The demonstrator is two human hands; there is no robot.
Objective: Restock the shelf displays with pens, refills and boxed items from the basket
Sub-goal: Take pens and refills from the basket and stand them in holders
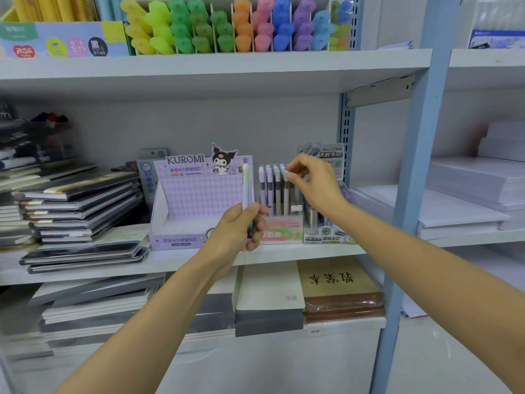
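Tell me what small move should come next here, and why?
Probably the right hand should let go of the end pen. It pinches that pen's cap, yet the pen already stands in the pink display, about level with its neighbours. The left hand holds a spare pen upright beside the display, waiting to be placed.

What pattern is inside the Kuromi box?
A lilac and white diamond check lines the Kuromi box, clearest in the head view.
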